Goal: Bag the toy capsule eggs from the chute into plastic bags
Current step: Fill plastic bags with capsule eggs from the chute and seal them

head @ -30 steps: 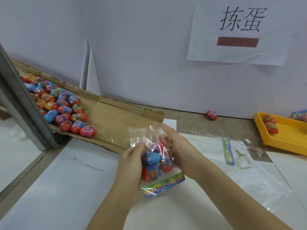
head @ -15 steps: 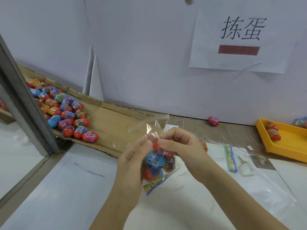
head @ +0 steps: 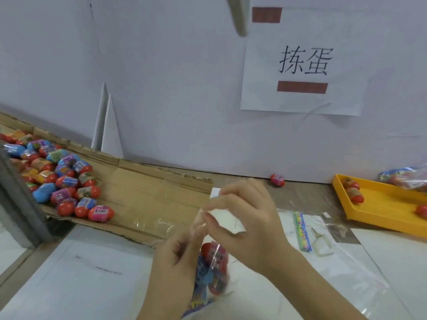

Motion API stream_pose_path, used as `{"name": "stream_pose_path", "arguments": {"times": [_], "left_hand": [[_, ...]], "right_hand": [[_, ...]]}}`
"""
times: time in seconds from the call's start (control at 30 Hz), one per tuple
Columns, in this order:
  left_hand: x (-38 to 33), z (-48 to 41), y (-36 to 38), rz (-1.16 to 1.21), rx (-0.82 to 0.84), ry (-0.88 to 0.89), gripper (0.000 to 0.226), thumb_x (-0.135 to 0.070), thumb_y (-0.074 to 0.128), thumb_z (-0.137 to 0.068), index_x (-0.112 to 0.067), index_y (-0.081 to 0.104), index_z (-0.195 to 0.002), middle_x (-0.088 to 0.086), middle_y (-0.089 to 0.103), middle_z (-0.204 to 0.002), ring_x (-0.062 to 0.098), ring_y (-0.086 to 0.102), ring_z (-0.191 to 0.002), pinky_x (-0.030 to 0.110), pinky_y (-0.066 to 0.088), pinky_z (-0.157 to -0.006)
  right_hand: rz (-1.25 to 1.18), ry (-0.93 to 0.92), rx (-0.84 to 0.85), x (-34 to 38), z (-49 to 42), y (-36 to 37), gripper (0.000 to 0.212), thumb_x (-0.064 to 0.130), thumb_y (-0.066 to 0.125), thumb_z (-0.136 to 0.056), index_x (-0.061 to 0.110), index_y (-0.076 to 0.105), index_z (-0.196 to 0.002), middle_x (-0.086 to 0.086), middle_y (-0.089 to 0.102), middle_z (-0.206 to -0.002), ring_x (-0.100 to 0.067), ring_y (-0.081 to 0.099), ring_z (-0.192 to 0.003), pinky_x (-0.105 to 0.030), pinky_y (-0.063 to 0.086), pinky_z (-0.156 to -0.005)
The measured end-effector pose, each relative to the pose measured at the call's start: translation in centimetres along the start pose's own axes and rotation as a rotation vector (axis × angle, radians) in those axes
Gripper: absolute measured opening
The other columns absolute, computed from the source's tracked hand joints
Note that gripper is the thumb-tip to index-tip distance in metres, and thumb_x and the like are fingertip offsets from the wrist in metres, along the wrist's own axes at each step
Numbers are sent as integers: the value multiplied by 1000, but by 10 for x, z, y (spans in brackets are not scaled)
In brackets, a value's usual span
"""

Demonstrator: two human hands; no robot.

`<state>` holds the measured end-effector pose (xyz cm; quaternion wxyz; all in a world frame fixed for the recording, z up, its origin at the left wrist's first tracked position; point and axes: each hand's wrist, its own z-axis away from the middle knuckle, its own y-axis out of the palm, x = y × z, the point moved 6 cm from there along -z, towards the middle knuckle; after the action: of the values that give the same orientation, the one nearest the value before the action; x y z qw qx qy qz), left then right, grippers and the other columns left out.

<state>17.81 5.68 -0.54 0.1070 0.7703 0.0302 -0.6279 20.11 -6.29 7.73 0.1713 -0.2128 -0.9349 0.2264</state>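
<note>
At your far left a grey metal post (head: 20, 204) cuts across the corner. Behind it the cardboard chute (head: 143, 188) slopes down towards you. The capsule eggs (head: 64, 179) lie heaped on its left half, more than twenty of them, packed too tightly for an exact count. The nearest one, with a pink label (head: 101, 213), lies just inside the chute's torn front edge. The chute's right half shows bare cardboard as far as its end flap. Two white card points (head: 108, 128) lean on the wall behind it.

Below the chute edge, the widest stretch of white table sheet (head: 80, 285) lies to the left of your left forearm.

Your left hand (head: 175, 269) is curled, and its thumb and fingers grasp the neck of one plastic bag (head: 212, 264). Your right hand (head: 245, 225) pinches the gathered top of the bag just above. The bag hangs between your hands over the sheet. It holds at least three eggs, red and blue, too blurred to count further.

One lone egg (head: 277, 180) rests against the foot of the wall, under one paper sign (head: 302, 63). To the right of your hands lie one colourful strip (head: 302, 229), one small cream frame (head: 322, 244) and flat clear bags (head: 346, 262). The yellow tray (head: 381, 204) holds three visible eggs, two at its left end and one cut off by the right border. One filled bag (head: 406, 176) lies at the tray's back edge.
</note>
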Motion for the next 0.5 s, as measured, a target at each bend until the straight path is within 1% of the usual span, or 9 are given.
{"name": "stream_pose_path", "arguments": {"times": [0.03, 0.07, 0.13, 0.2, 0.27, 0.3, 0.37, 0.4, 0.5], "left_hand": [[0, 0, -1, 7, -15, 32, 22, -25, 60, -82, -38, 77, -87, -9, 76, -83, 1, 69, -78, 11, 51, -65], [3, -1, -2, 13, -36, 46, 31, -12, 60, -85, -36, 78, -91, -11, 76, -85, -2, 70, -81, 10, 51, -65], [4, 0, -3, -64, -83, 91, 39, 4, 61, -89, -32, 74, -97, -18, 74, -81, -9, 68, -77, 4, 48, -62], [-4, 2, 2, -303, -102, 210, 41, 1, 63, -83, -40, 69, -83, -14, 67, -60, -17, 61, -63, -2, 42, -56], [-10, 3, 6, -549, -145, 306, 40, 7, 59, -70, -33, 55, -73, -9, 47, -41, -26, 54, -61, -7, 34, -55], [-9, 4, 5, -581, -148, 301, 35, 4, 56, -71, -30, 49, -71, -7, 44, -39, -24, 54, -59, -6, 34, -52], [-4, 6, 3, -503, -91, 203, 20, -10, 51, -79, -29, 49, -70, -9, 59, -48, -4, 59, -51, 5, 37, -44], [-2, 7, 1, -461, -71, 163, 20, -13, 51, -84, -29, 51, -72, -12, 61, -51, 2, 58, -47, 9, 36, -41], [-9, 10, -2, -498, -37, 148, 18, -27, 49, -87, -29, 51, -70, -12, 63, -52, 4, 56, -43, 16, 40, -45]], "right_hand": [[67, -166, 32, 11, 3, 4, 6, 22, 67, -84, 18, 72, -82, 5, 66, -84, -15, 56, -74, -31, 43, -69], [95, -248, 68, 17, 5, 9, 12, 21, 64, -87, 16, 74, -81, 4, 68, -83, -17, 56, -72, -33, 43, -68], [122, -266, 84, 19, 6, 12, 16, 21, 62, -91, 14, 75, -86, 4, 70, -87, -17, 58, -72, -33, 44, -69], [165, -258, 70, 18, 7, 12, 16, 23, 63, -92, 15, 76, -89, 5, 71, -89, -17, 60, -72, -32, 44, -73], [203, -271, 63, 18, 7, 11, 14, 25, 64, -91, 19, 77, -89, 7, 71, -89, -15, 60, -72, -31, 43, -77], [212, -276, 68, 18, 6, 11, 13, 25, 65, -90, 20, 76, -89, 8, 71, -90, -15, 59, -72, -31, 43, -78], [208, -280, 100, 20, 4, 11, 13, 23, 63, -90, 21, 76, -89, 10, 72, -91, -14, 59, -73, -32, 42, -80], [208, -275, 126, 21, 3, 12, 13, 23, 62, -90, 21, 76, -89, 10, 72, -92, -14, 60, -74, -32, 42, -82], [224, -258, 181, 23, 0, 11, 15, 22, 61, -90, 22, 75, -87, 11, 71, -89, -14, 61, -74, -32, 39, -85]]}}
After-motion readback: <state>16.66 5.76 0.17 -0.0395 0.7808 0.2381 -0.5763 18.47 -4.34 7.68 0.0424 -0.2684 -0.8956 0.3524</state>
